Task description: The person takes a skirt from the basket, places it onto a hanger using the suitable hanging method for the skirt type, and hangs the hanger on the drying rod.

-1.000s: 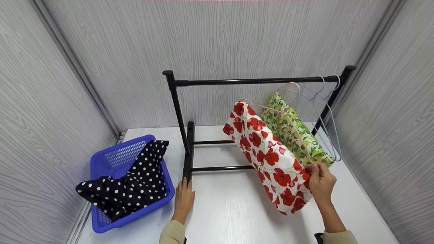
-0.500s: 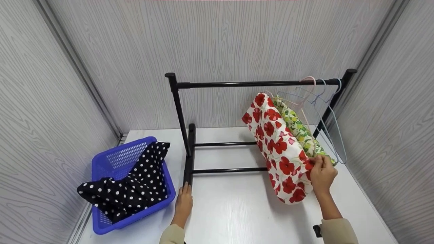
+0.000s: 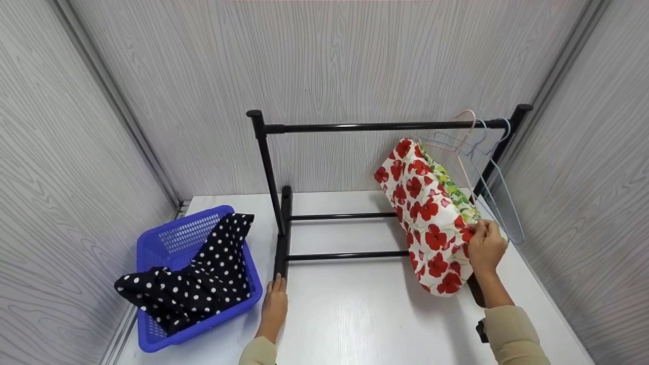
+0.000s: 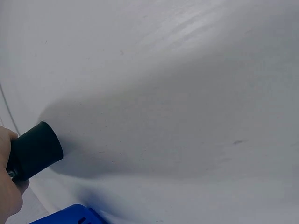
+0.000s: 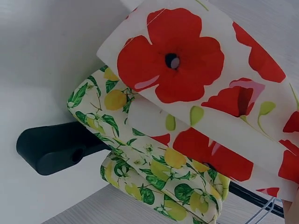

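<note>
My right hand (image 3: 488, 247) pinches the lower right corner of a white cloth with red poppies (image 3: 415, 195), which drapes over a pink hanger. The hanger's hook (image 3: 473, 113) is at the rack's top bar (image 3: 355, 127); whether it rests on the bar I cannot tell. Behind the poppy cloth is a lemon-print cloth (image 3: 453, 190), mostly covered; its folds (image 5: 159, 179) show more in the right wrist view. At the front left, my left hand (image 3: 274, 302) grips the end of the black garment rack's foot (image 3: 282, 256); thumb and fingers lie around that foot (image 4: 35, 150) in the left wrist view.
A blue plastic basket (image 3: 255, 296) left of the rack holds a black polka-dot cloth (image 3: 218, 274) that hangs over its rim. Blue hangers (image 3: 508, 190) hang at the bar's right end. The rack's right foot (image 5: 51, 148) stands under the cloths. Grey wood-grain walls enclose the white table.
My right hand has shifted the poppy cloth and its pink hanger back and right, up against the lemon-print cloth. The pink hook has moved right along the bar. The left hand stays at the foot.
</note>
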A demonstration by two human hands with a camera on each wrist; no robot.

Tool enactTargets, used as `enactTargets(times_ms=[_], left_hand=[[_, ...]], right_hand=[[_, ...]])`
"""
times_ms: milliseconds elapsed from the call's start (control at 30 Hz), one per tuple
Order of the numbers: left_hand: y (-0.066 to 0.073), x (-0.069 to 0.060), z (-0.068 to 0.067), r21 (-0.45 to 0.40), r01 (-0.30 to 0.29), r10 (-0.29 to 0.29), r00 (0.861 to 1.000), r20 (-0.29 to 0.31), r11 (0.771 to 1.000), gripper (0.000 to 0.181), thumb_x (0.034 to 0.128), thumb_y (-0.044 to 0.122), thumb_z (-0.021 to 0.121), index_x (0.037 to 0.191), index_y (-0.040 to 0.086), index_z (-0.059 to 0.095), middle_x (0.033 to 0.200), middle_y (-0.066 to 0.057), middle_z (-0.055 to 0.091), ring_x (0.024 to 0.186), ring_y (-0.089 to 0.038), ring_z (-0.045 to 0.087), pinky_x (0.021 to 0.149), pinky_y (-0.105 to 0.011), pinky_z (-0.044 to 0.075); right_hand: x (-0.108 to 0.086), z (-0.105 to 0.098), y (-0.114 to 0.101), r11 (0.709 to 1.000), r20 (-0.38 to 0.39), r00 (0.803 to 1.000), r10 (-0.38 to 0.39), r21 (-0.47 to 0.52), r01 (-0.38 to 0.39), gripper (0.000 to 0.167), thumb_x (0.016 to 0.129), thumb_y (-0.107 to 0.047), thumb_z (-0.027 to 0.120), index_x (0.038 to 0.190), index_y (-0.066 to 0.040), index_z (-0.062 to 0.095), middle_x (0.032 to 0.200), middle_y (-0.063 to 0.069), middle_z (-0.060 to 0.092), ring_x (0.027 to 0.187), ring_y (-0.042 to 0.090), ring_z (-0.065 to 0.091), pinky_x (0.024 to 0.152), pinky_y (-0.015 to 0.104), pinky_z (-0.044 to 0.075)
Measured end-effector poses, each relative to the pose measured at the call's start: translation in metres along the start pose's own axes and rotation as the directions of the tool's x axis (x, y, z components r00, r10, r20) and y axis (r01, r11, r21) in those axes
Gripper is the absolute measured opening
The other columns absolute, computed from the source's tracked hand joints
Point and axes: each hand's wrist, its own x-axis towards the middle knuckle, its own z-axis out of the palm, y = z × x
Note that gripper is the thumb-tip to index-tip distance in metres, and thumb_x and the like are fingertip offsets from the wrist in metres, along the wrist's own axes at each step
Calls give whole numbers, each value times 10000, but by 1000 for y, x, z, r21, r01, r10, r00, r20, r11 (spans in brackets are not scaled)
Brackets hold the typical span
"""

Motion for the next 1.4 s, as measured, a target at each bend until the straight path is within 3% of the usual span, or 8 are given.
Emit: enactTargets(times_ms=[167, 233, 367, 467, 767, 1033, 1300, 1400], left_hand=[[1, 1, -4, -109, 68, -67, 998, 10, 992, 448, 735, -24, 688, 1164, -86, 571, 1249, -197, 558, 965, -309, 526, 852, -312, 471], [4, 7, -20, -82, 68, -63, 996, 61, 994, 456, 665, 5, 744, 1093, -84, 613, 1174, -194, 601, 934, -308, 539, 816, -323, 482], [6, 10, -29, 33, 40, -44, 987, 156, 999, 451, 677, 94, 744, 1091, -45, 630, 1173, -161, 615, 956, -277, 552, 878, -307, 449], [7, 11, -32, 53, 45, -55, 977, 204, 998, 433, 713, 92, 719, 1114, -38, 622, 1196, -153, 607, 969, -273, 553, 893, -298, 443], [5, 10, -26, 51, 36, -44, 983, 179, 998, 370, 711, 13, 674, 1074, -48, 635, 1165, -151, 615, 940, -277, 551, 860, -305, 461], [5, 13, -32, 155, -49, 7, 965, 261, 987, 347, 747, 83, 678, 1075, -25, 649, 1179, -112, 620, 1031, -231, 559, 923, -304, 418], [7, 12, -30, 34, 70, -76, 966, 246, 997, 388, 747, 46, 686, 1120, -42, 623, 1198, -152, 612, 974, -277, 561, 870, -296, 468], [7, 11, -29, 25, 79, -82, 966, 244, 997, 393, 749, 39, 681, 1126, -54, 619, 1201, -161, 611, 978, -282, 557, 878, -303, 463]], right_hand=[[-4, 8, 11, 999, 9, 1000, -24, -29, 25, 157, 902, -17, 530, 824, 105, 590, 722, 217, 682, 641, 410, 622, 580, 432, 394], [-8, 10, 15, 999, 11, 1000, -24, -32, 24, 161, 907, -22, 525, 829, 105, 587, 727, 221, 680, 651, 410, 626, 581, 451, 399], [-14, 15, 20, 1000, -1, 1000, -4, -23, 4, 181, 917, -34, 511, 826, 109, 575, 738, 241, 671, 677, 430, 622, 601, 498, 412], [-16, 17, 22, 1000, -11, 1000, 3, -25, -4, 175, 916, -28, 510, 828, 111, 570, 751, 250, 668, 692, 440, 619, 612, 515, 421], [-17, 22, 24, 994, -24, 996, 91, -53, -92, 194, 936, -50, 480, 866, 112, 562, 775, 257, 664, 688, 442, 604, 616, 508, 403], [-12, 21, 29, 981, -18, 983, 181, -67, -182, 208, 949, -81, 471, 892, 94, 568, 799, 275, 642, 731, 446, 589, 677, 513, 416], [-7, 18, 34, 966, -6, 970, 243, -88, -243, 224, 962, -122, 456, 925, 68, 570, 833, 266, 656, 777, 470, 594, 721, 542, 433], [-7, 18, 34, 965, -1, 969, 249, -89, -248, 227, 965, -124, 453, 931, 68, 568, 840, 267, 655, 795, 459, 604, 732, 537, 441]])
